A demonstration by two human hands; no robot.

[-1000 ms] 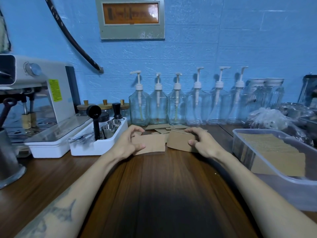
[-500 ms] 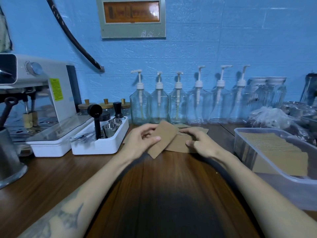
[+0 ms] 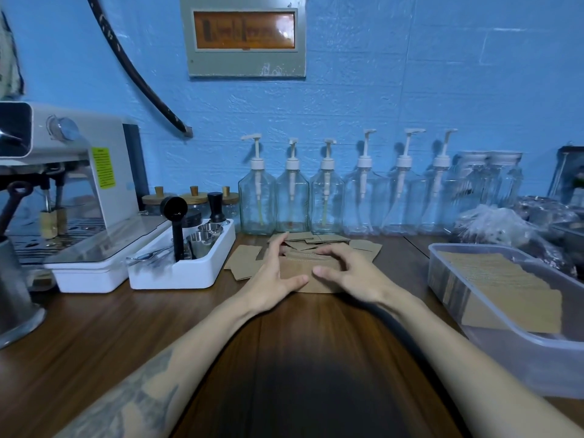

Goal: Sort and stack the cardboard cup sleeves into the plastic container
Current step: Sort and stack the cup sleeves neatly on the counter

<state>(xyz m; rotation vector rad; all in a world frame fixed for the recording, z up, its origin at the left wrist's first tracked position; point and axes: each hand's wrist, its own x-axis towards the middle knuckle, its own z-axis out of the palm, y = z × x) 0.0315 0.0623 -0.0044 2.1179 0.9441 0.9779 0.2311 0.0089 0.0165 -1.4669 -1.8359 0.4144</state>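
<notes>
A small stack of brown cardboard cup sleeves point(image 3: 311, 275) lies on the wooden counter between my hands. My left hand point(image 3: 271, 273) lies against its left end with fairly straight fingers, thumb along the front. My right hand point(image 3: 350, 273) arches over its right end, fingers curled over the top and thumb at the front. Loose sleeves point(image 3: 243, 260) lie scattered to the left and behind, toward the bottles point(image 3: 316, 239). The clear plastic container point(image 3: 521, 358) stands at the right, with a leaning row of sleeves point(image 3: 505, 279) in it.
A white tray point(image 3: 189, 273) with a black scoop and metal cups stands left of the sleeves, beside an espresso machine point(image 3: 94, 172). Several glass pump bottles point(image 3: 290, 203) line the blue wall. Plastic bags point(image 3: 499, 226) lie behind the container.
My left hand lifted one sleeve from the left, swung it over and laid it on the pile under my right hand. Both hands have closed in around the stack.
</notes>
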